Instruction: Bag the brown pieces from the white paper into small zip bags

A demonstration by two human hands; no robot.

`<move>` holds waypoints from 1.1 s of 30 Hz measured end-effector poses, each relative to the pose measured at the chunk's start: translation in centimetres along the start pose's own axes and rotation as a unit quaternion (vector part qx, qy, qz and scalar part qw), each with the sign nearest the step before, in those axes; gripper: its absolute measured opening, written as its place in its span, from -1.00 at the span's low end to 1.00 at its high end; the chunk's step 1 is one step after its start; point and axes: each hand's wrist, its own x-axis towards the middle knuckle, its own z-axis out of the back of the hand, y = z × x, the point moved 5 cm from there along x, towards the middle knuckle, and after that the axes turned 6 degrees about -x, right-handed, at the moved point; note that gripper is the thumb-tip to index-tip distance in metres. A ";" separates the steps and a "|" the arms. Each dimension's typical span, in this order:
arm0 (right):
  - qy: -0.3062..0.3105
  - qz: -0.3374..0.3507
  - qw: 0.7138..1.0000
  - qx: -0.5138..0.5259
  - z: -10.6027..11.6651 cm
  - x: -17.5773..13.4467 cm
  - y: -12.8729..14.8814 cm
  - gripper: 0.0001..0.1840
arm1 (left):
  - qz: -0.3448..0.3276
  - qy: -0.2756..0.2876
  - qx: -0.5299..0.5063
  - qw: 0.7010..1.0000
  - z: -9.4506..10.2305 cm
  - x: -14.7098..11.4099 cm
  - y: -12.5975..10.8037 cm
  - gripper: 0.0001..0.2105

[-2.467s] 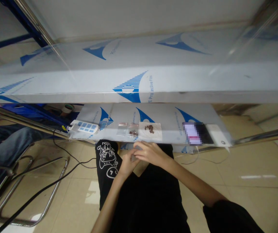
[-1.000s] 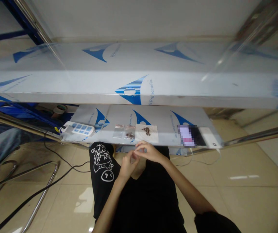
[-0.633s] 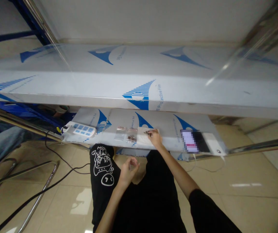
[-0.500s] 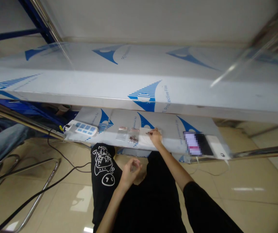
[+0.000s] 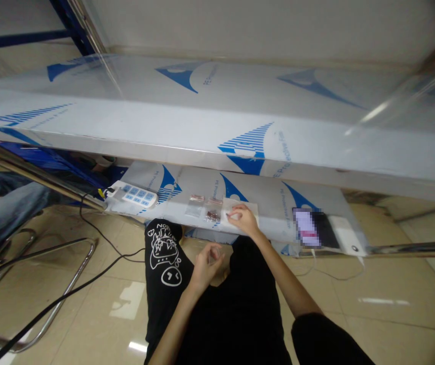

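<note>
My right hand (image 5: 244, 220) is over a white sheet (image 5: 253, 209) on the lower shelf, thumb and fingertips pinched together. Whatever sits in that pinch is too small to make out. Left of the sheet lies a clear bag of small brown pieces (image 5: 212, 215), and beside it another clear bag (image 5: 194, 207) that looks nearly flat. Above my lap, my left hand (image 5: 205, 267) is held with its fingers curled toward the thumb. Something see-through seems to be within its grip, but its kind cannot be told.
A white power strip (image 5: 139, 195) lies at the lower shelf's left. At the right are a phone (image 5: 307, 227) and a white device (image 5: 343, 234) with cables. The film-covered upper shelf (image 5: 164, 126) overhangs behind. Another person's leg (image 5: 23, 210) and a metal chair frame (image 5: 84, 263) are at left.
The view has shifted slightly. Against the white sheet, my right fingertips have moved left and a little nearer to me. My left hand keeps about the same curled pose.
</note>
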 end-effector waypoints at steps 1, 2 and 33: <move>0.032 0.063 0.996 0.057 0.5 -1.4 1.7 -0.87 | 0.002 0.004 0.005 1.000 -0.1 0.0 0.0 -0.82; 0.066 0.111 0.987 0.095 1.1 -3.0 3.2 -0.87 | 0.002 0.009 0.013 1.000 -0.2 0.0 0.0 -0.83; -0.003 -0.073 0.914 0.400 2.9 -13.8 4.1 -0.79 | -0.010 -0.074 -0.196 0.978 -0.9 -2.2 -4.8 -0.74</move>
